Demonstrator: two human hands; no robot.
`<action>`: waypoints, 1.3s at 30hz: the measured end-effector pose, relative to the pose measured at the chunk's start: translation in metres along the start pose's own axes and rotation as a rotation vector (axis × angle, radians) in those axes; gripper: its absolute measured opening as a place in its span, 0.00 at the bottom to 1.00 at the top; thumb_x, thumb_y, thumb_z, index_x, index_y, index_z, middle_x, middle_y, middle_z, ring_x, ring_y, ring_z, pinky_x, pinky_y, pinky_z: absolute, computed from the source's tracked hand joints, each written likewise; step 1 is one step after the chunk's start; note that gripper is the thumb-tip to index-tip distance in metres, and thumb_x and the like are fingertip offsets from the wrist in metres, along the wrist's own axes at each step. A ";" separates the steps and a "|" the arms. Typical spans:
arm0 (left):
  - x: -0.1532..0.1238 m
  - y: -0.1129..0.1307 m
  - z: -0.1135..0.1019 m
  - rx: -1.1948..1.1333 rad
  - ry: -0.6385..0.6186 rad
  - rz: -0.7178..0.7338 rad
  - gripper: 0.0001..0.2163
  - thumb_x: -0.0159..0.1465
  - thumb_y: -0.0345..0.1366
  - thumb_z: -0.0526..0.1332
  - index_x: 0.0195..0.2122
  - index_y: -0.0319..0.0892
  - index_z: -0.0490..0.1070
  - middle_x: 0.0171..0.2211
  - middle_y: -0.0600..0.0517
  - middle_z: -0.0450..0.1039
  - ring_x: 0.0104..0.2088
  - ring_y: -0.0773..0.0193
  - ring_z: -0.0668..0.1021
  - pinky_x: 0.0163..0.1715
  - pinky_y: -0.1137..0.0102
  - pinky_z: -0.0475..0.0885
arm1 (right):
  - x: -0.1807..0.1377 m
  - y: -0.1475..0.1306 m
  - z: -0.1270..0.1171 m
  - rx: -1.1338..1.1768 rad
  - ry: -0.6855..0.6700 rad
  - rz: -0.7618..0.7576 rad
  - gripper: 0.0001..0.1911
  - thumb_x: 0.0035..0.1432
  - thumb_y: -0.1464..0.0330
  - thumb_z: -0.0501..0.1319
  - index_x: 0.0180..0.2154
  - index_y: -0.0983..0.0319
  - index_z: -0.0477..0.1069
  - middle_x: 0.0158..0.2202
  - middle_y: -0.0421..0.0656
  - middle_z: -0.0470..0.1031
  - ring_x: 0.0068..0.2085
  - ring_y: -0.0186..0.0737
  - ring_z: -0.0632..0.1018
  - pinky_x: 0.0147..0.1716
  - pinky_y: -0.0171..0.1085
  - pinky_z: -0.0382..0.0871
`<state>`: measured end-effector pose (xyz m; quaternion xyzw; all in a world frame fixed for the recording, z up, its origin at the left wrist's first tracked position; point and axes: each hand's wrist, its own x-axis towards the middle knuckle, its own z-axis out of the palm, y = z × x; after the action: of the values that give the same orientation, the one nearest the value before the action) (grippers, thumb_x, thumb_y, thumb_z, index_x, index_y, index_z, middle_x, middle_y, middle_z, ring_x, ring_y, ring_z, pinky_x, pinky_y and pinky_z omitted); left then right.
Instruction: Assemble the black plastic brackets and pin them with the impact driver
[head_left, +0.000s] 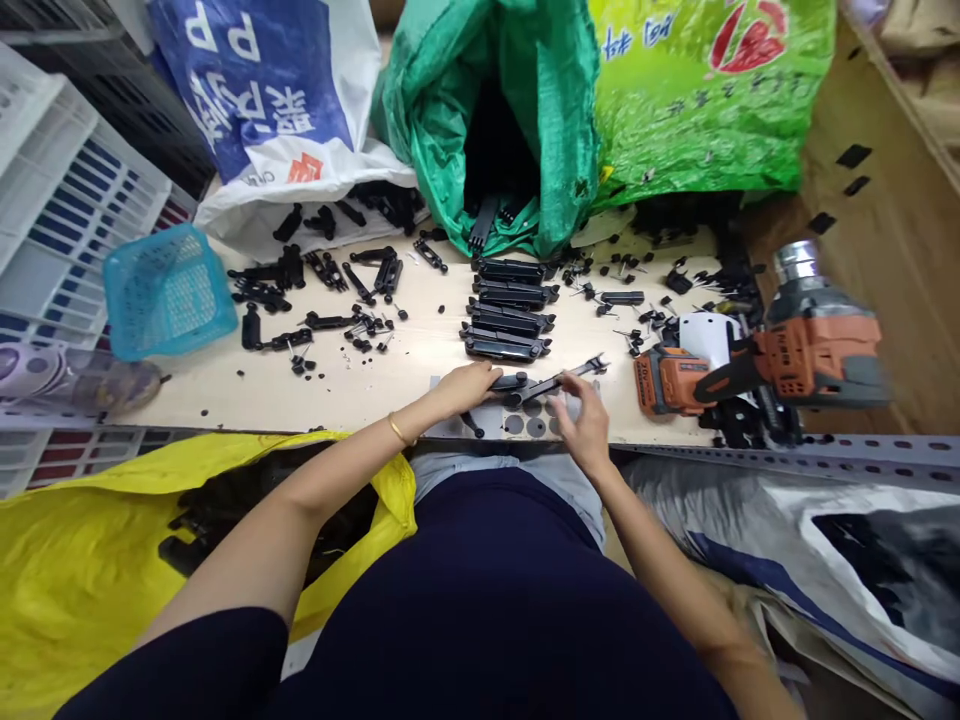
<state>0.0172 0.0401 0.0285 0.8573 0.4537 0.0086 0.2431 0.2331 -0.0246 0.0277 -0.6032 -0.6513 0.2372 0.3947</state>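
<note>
Slim black bar slants over a grey plate by the near edge of the counter, between both hands. Just beyond, a row of black folded arms crowds the space ahead; bare counter opens leftward, and rightward a gap runs to the orange drill. The left hand reaches palm down, fingers touching a black piece; the right hand angles inward, thumb and forefinger at the bar. Whether either hand's fingers are clamped, I cannot tell.

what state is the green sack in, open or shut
Open: the green sack gapes on the side facing the person, and black parts show in its mouth.
</note>
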 end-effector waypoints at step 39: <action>-0.035 0.082 0.038 -1.488 -0.051 -0.465 0.41 0.51 0.72 0.44 0.43 0.38 0.70 0.20 0.53 0.67 0.18 0.70 0.68 0.18 0.74 0.63 | 0.004 -0.038 0.033 0.729 0.197 0.602 0.22 0.52 0.49 0.60 0.22 0.61 0.66 0.19 0.40 0.72 0.21 0.34 0.72 0.22 0.33 0.64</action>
<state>0.0689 -0.0412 0.0370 0.3515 0.4911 0.2399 0.7601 0.1844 -0.0209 0.0392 -0.6069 -0.2818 0.4952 0.5541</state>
